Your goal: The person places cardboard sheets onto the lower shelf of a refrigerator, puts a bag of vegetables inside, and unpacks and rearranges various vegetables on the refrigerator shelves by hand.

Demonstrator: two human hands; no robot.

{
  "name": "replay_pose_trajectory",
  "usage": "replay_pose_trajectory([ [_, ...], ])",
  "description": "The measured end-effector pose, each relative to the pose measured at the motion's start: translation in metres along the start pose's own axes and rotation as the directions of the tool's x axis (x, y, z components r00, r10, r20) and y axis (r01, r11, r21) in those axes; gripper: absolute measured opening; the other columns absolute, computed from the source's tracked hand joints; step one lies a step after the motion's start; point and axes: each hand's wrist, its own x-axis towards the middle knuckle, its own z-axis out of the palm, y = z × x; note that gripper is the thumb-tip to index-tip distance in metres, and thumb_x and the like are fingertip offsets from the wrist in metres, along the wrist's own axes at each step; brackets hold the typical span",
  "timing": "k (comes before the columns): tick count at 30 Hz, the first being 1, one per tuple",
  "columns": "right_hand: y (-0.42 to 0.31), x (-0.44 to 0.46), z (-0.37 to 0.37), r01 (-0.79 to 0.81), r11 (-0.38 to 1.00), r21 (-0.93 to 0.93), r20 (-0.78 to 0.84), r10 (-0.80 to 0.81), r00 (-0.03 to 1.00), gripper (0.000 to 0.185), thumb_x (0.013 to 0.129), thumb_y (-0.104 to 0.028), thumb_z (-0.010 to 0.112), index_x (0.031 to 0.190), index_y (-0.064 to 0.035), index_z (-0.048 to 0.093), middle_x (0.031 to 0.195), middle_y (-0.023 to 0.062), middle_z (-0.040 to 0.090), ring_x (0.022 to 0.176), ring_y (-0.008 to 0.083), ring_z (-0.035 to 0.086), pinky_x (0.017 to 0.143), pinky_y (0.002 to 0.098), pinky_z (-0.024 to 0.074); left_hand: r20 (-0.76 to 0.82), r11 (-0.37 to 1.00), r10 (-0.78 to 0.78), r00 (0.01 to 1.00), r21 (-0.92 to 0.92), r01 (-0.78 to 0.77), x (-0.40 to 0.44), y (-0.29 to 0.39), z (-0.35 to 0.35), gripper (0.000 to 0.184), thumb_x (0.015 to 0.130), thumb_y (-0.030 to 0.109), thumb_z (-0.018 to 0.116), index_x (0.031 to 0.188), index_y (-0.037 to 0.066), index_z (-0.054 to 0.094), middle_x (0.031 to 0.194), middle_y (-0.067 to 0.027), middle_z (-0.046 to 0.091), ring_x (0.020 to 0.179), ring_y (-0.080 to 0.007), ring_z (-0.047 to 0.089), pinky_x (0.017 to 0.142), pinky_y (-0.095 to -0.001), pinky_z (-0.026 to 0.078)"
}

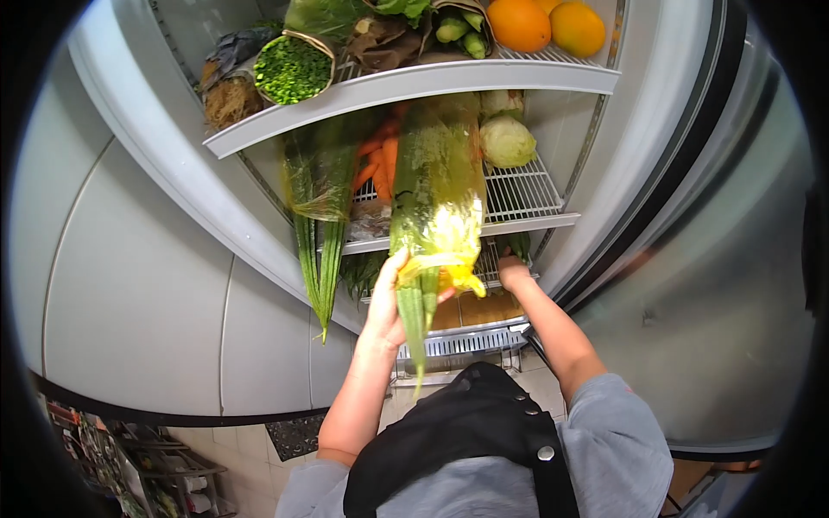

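My left hand (390, 298) is wrapped around the lower end of a clear plastic bag of long ridged green gourds (436, 173). The gourds' narrow ends poke out below the hand, beside a bright yellow part at the bag's mouth. A second bag of ridged gourds (318, 194) hangs over the middle shelf's edge to the left. Down at the lower shelf, my right hand (515, 271) looks closed beside dark green vegetables (517, 245); its fingertips are hidden, and I cannot make out what they hold.
Carrots (378, 162) and a pale round cabbage (507, 142) lie on the middle shelf. The upper shelf (414, 89) carries chopped greens (294, 69), oranges (518, 24) and wrapped vegetables. A glass fridge door (699, 285) stands open at the right.
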Motion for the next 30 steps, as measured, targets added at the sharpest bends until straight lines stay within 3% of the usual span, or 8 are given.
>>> replay_pose_trajectory([
  [2, 0.008, -0.019, -0.015, 0.057, 0.998, 0.024, -0.036, -0.056, 0.998, 0.051, 0.089, -0.007, 0.046, 0.134, 0.0134, 0.035, 0.109, 0.0250, 0.063, 0.096, 0.0357, 0.064, 0.080, 0.0382, 0.0533, 0.034, 0.998, -0.017, 0.999, 0.066, 0.015, 0.003, -0.011, 0.006, 0.052, 0.093, 0.048, 0.048, 0.123, 0.005, 0.052, 0.110, -0.0109, 0.062, 0.096, -0.0213, 0.061, 0.083, -0.0378, 0.051],
  [4, 0.014, -0.053, -0.042, 0.392, 0.889, 0.236, -0.081, -0.384, 0.920, 0.039, 0.096, -0.022, 0.043, 0.115, 0.0096, 0.057, 0.102, 0.0215, 0.067, 0.089, 0.0302, 0.067, 0.075, 0.0360, 0.0545, 0.084, 0.994, -0.028, 0.996, 0.106, 0.019, 0.005, -0.021, 0.006, 0.053, 0.094, 0.049, 0.046, 0.123, 0.005, 0.052, 0.108, -0.0100, 0.062, 0.091, -0.0188, 0.061, 0.080, -0.0353, 0.051],
  [6, -0.014, -0.143, -0.116, 0.002, 0.446, 0.895, 0.145, -0.297, 0.944, 0.054, 0.099, -0.041, 0.039, 0.091, 0.0053, 0.066, 0.090, 0.0158, 0.069, 0.081, 0.0217, 0.068, 0.069, 0.0317, 0.0551, 0.069, 0.996, -0.016, 0.998, 0.085, 0.010, 0.011, -0.032, 0.010, 0.050, 0.094, 0.047, 0.047, 0.122, 0.006, 0.051, 0.108, -0.0082, 0.061, 0.090, -0.0159, 0.059, 0.076, -0.0339, 0.051],
  [10, -0.040, -0.236, -0.150, -0.071, 0.082, 0.994, 0.105, -0.549, 0.829, 0.065, 0.097, -0.056, 0.027, 0.093, -0.0019, 0.063, 0.082, 0.0099, 0.067, 0.072, 0.0140, 0.064, 0.064, 0.0258, 0.0534, 0.095, 0.991, 0.066, 0.993, 0.111, -0.076, 0.028, -0.048, -0.001, 0.050, 0.094, 0.042, 0.053, 0.128, 0.009, 0.037, 0.116, -0.0079, 0.052, 0.102, -0.0173, 0.055, 0.083, -0.0351, 0.049],
  [15, -0.100, -0.269, -0.167, 0.118, 0.087, 0.989, -0.088, -0.295, 0.951, 0.023, 0.098, -0.027, 0.050, 0.101, -0.0044, 0.047, 0.070, 0.0042, 0.058, 0.055, 0.0089, 0.057, 0.050, 0.0197, 0.0468, 0.086, 0.987, 0.061, 0.994, 0.140, -0.072, 0.038, -0.052, 0.007, 0.054, 0.093, 0.047, 0.048, 0.125, 0.003, 0.050, 0.112, -0.0129, 0.060, 0.100, -0.0232, 0.059, 0.086, -0.0403, 0.050],
  [20, -0.096, -0.344, -0.179, 0.154, 0.172, 0.973, -0.111, -0.238, 0.965, 0.021, 0.097, -0.023, 0.048, 0.103, -0.0027, 0.047, 0.063, -0.0024, 0.047, 0.045, 0.0029, 0.039, 0.041, 0.0197, 0.0319, 0.199, 0.998, -0.043, 0.979, -0.041, 0.052, 0.030, -0.037, 0.013, 0.054, 0.092, 0.046, 0.050, 0.123, 0.001, 0.052, 0.112, -0.0161, 0.060, 0.095, -0.0279, 0.061, 0.085, -0.0414, 0.052],
  [26, -0.078, -0.410, -0.156, 0.061, 0.364, 0.929, 0.057, -0.304, 0.951, 0.028, 0.096, -0.023, 0.051, 0.112, -0.0004, 0.047, 0.076, 0.0024, 0.057, 0.059, 0.0068, 0.053, 0.053, 0.0229, 0.0450, 0.276, 0.978, -0.128, 0.953, -0.126, 0.168, 0.040, -0.034, -0.005, 0.049, 0.090, 0.034, 0.055, 0.123, -0.002, 0.050, 0.114, -0.0184, 0.060, 0.098, -0.0299, 0.061, 0.082, -0.0424, 0.055],
  [30, -0.103, -0.367, -0.106, 0.258, 0.561, 0.786, -0.284, -0.042, 0.958, 0.054, 0.090, -0.027, 0.060, 0.131, 0.0016, 0.039, 0.100, 0.0189, 0.063, 0.082, 0.0274, 0.065, 0.072, 0.0362, 0.0503, 0.245, 0.989, -0.056, 0.968, -0.123, 0.088, 0.039, -0.045, -0.004, 0.049, 0.088, 0.018, 0.063, 0.126, 0.008, 0.033, 0.116, -0.0151, 0.054, 0.095, -0.0267, 0.062, 0.071, -0.0402, 0.059],
])
